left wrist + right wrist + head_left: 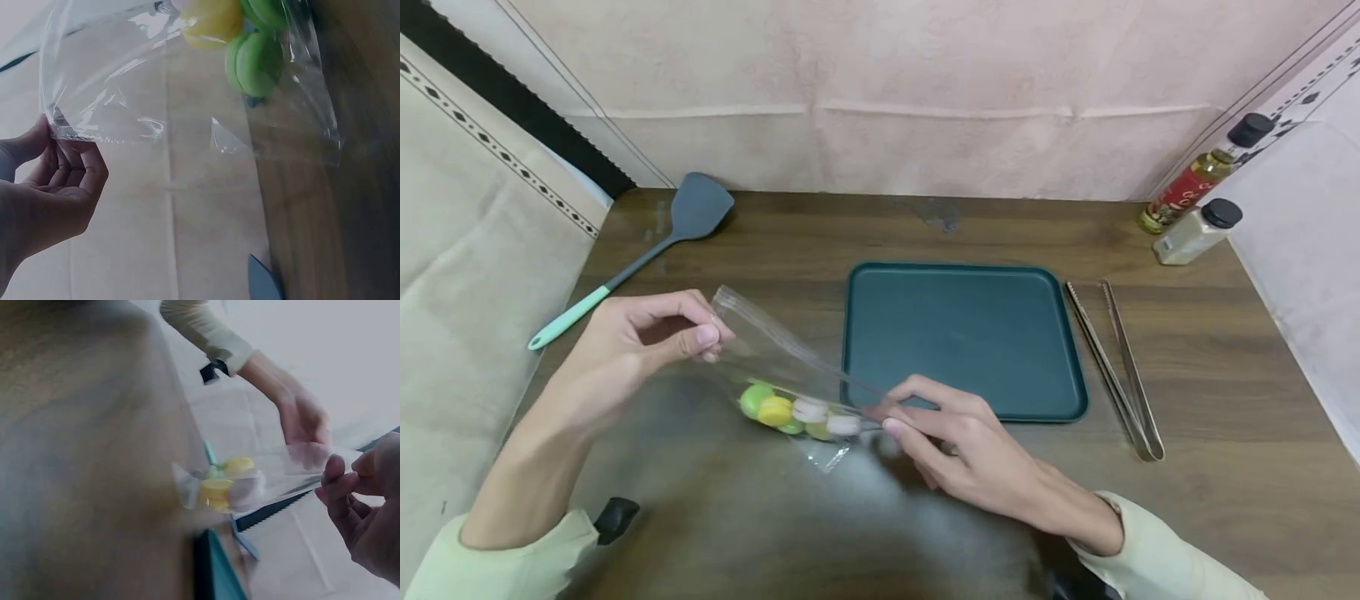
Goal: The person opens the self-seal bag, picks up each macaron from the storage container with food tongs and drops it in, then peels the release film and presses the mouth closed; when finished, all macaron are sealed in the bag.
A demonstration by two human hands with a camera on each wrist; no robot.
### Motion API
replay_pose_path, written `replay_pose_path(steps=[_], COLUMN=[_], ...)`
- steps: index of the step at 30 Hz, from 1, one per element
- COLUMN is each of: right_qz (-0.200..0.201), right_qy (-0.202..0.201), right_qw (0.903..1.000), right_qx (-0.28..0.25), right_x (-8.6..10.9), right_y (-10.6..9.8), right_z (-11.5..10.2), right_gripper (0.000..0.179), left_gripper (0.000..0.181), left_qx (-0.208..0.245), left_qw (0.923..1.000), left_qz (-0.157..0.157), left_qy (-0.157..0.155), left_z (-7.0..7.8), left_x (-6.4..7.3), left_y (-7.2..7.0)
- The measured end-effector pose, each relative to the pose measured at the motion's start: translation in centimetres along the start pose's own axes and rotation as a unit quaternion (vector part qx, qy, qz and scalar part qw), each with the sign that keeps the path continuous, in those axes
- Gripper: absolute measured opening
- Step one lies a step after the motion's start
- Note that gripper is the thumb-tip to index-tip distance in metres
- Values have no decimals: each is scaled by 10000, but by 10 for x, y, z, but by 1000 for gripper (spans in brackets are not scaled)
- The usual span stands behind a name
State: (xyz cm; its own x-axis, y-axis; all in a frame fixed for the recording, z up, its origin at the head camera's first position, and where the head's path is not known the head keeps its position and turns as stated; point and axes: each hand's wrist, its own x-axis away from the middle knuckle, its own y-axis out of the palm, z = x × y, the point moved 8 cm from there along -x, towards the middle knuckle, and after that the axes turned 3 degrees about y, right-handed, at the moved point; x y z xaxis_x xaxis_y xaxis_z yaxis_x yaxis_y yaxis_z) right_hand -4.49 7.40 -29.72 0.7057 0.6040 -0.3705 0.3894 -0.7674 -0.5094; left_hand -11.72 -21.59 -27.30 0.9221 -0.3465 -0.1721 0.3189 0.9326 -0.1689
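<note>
A clear plastic zip bag [790, 354] with several green, yellow and pale macarons [775, 411] in it is stretched between both hands, over the near part of the table. My left hand [643, 342] pinches its upper left corner between thumb and fingers; the left wrist view shows the bag's film [125, 106] running up from that pinch. At the opposite end my right hand [962, 442] pinches the other upper corner. Low in the bag, the macarons lie bunched along its bottom. A green macaron [256, 64] shows its two shells in the left wrist view.
Behind the right hand lies a dark teal tray [962, 342], with metal tongs [1105, 367] along its right side. A grey spatula [696, 208] with a mint handle rests at the back left. An oil bottle [1183, 196] and a black-capped jar [1187, 239] stand at the back right.
</note>
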Motion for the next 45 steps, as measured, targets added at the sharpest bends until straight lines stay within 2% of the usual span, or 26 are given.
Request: replay_pose_path(steps=[6,11,13,15,18,20,22,24,28,31,34,39,45], right_qz=[560,906,931,891,814,768,659,518,354,425,571,904,1071], right_qy=[-748,-1282,-1462,-1661,-1841,-1891,-1766,-1481,-817,-496,-264,79,860], right_qw=[9955,9875,9848,9820,9795,9788,9817,9871,9960,9974,9975,9955,9900], right_qx=[166,164,139,85,-11,-154,-261,-314,-8,291,329,286,325], right_x=[6,15,21,29,46,57,66,71,72,69,63,58,55], right_y=[-25,-45,-52,-60,-73,-81,-86,-88,-91,-96,-102,-111,-118], right_z=[-24,-39,-45,-51,-58,-59,-55,-44,-10,11,26,38,55], right_gripper=[22,23,22,21,19,19,19,20,23,23,20,21,31], left_gripper=[17,24,28,28,24,21,19,18,15,13,10,7,14], left_qx=[612,1217,1405,1511,1772,1823,1787,1492,657,226,50,-37,-91], left_qw=[9977,9914,9883,9863,9796,9771,9759,9809,9932,9972,9985,9993,9994], left_qz=[6,-85,-224,-435,-838,-1063,-1221,-1221,-950,-718,-536,-286,-310], left_qy=[273,479,555,504,436,273,272,258,155,8,-114,-219,-76], left_z=[7,7,6,8,7,5,2,-1,-5,-11,-18,-27,-31], left_x=[10,24,31,40,51,56,58,55,38,22,10,0,-13], left_y=[16,37,48,62,91,108,121,127,129,128,125,124,130])
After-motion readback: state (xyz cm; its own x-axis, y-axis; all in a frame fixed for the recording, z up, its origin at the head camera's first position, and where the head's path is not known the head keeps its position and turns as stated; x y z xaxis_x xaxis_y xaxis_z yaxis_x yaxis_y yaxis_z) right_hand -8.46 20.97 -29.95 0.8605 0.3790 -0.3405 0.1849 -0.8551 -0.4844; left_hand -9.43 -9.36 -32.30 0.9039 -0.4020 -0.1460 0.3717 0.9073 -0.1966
